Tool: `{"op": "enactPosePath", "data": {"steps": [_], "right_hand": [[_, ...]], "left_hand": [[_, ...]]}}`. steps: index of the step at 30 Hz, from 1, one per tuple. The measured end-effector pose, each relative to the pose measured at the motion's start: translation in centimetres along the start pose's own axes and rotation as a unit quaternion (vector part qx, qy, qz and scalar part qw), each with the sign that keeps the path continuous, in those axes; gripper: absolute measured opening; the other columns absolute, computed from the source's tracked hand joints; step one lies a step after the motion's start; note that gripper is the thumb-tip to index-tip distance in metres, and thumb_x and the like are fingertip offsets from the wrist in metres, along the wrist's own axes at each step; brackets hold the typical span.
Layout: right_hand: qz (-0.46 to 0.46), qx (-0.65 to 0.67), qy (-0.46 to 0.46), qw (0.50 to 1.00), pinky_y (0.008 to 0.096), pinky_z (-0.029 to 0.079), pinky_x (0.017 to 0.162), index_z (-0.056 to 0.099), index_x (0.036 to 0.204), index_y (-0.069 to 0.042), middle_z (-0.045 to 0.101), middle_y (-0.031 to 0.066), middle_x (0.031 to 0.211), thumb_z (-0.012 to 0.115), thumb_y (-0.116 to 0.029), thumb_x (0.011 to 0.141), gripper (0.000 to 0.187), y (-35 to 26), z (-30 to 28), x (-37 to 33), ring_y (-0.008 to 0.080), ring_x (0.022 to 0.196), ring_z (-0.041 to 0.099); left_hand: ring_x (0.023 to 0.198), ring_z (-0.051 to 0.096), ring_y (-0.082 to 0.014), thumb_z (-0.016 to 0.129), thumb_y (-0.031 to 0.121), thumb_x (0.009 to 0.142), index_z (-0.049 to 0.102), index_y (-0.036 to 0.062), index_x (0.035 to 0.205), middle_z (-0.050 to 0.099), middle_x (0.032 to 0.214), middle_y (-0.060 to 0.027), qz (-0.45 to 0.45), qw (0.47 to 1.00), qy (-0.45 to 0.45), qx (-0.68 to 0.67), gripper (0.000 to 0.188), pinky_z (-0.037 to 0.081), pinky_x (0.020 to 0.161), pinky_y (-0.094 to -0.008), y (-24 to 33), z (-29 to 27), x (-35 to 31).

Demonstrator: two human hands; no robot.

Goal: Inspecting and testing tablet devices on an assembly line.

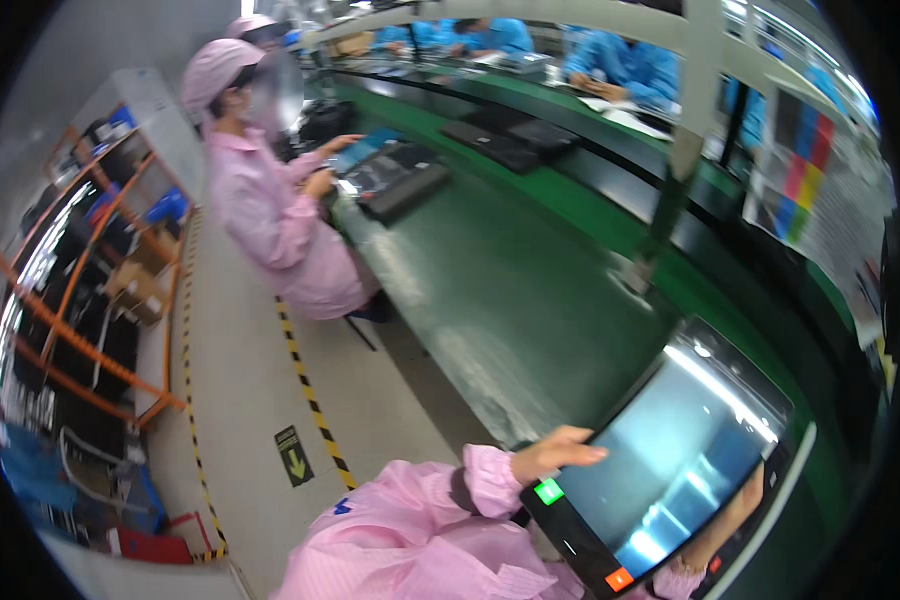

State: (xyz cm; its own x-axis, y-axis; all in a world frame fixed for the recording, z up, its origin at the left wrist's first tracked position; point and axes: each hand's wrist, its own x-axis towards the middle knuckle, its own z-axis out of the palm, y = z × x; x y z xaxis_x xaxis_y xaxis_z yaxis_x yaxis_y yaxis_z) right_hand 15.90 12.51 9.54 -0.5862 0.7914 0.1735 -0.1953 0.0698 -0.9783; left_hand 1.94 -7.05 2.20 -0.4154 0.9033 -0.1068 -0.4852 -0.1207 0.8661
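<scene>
Screen (670, 455) tilted over the near edge of the green worktop (490, 290), my left hand (555, 452) pinching its left rim, my right hand (735, 510) behind its right side, grip hidden, cannot tell.

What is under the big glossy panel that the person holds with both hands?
Under the panel a dark tray shows along its right edge, on the green bench. The right hand reaches behind it; its fingers are mostly covered.

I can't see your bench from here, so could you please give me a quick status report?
Left hand grips the display panel at its left edge. Right hand mostly hidden behind the panel's right edge, grip unclear. Green belt ahead; laptops further up.
</scene>
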Motion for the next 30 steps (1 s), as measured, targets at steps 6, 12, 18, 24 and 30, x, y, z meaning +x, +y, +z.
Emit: {"op": "enactPosePath", "data": {"steps": [6, 12, 18, 24, 30], "right_hand": [[-0.033, 0.041, -0.052, 0.997, 0.0173, 0.043, 0.058, 0.052, 0.108, 0.007, 0.058, 0.0025, 0.086, 0.052, -0.016, 0.088, 0.030, 3.6, -1.0, 1.0, 0.0060, 0.067, 0.054], [-0.043, -0.012, -0.073, 0.996, 0.0217, 0.041, 0.058, 0.054, 0.104, 0.007, 0.058, 0.0046, 0.082, 0.050, -0.018, 0.084, 0.033, 4.1, -2.0, 1.6, 0.0096, 0.067, 0.053], [-0.047, -0.036, 0.015, 0.998, 0.0255, 0.046, 0.060, 0.060, 0.097, 0.008, 0.063, 0.0076, 0.079, 0.049, -0.027, 0.085, 0.038, 3.7, -3.0, 1.2, 0.0141, 0.068, 0.058], [-0.032, 0.194, -0.089, 0.976, 0.0299, 0.040, 0.091, 0.039, 0.129, 0.002, 0.050, 0.0145, 0.122, 0.038, -0.026, 0.096, 0.043, 3.9, -3.5, 0.1, 0.0193, 0.107, 0.051], [0.134, 0.420, -0.169, 0.882, 0.0280, 0.039, 0.091, 0.046, 0.122, 0.002, 0.054, 0.0086, 0.118, 0.035, -0.032, 0.097, 0.043, 1.5, -1.4, -0.4, 0.0165, 0.105, 0.052]], "left_hand": [[0.092, 0.051, -0.0069, 0.053, 0.021, 0.087, 0.054, -0.0052, 0.111, 0.059, 0.099, -0.0024, 0.047, 0.999, 0.008, -0.002, 0.035, 0.039, 0.080, -0.0220, 1.9, 0.7, -1.5], [0.091, 0.051, -0.0059, 0.053, 0.021, 0.087, 0.055, -0.0041, 0.111, 0.058, 0.096, -0.0012, 0.051, 0.998, 0.028, -0.014, 0.034, 0.040, 0.079, -0.0217, 1.6, 1.4, -1.9], [0.086, 0.048, -0.0040, 0.052, 0.023, 0.088, 0.054, -0.0033, 0.112, 0.055, 0.092, 0.0024, 0.044, 0.998, 0.000, -0.041, 0.035, 0.037, 0.075, -0.0205, 1.3, 1.9, -0.7], [0.079, 0.043, -0.0041, 0.051, 0.023, 0.089, 0.056, -0.0021, 0.105, 0.049, 0.083, 0.0033, 0.070, 0.997, 0.027, 0.019, 0.030, 0.035, 0.070, -0.0210, 1.2, 2.0, -1.4], [0.070, 0.040, -0.0043, 0.051, 0.019, 0.090, 0.056, -0.0023, 0.103, 0.046, 0.075, 0.0047, 0.065, 0.995, 0.031, 0.071, 0.025, 0.032, 0.060, -0.0215, 0.8, 2.5, -0.7]]}}
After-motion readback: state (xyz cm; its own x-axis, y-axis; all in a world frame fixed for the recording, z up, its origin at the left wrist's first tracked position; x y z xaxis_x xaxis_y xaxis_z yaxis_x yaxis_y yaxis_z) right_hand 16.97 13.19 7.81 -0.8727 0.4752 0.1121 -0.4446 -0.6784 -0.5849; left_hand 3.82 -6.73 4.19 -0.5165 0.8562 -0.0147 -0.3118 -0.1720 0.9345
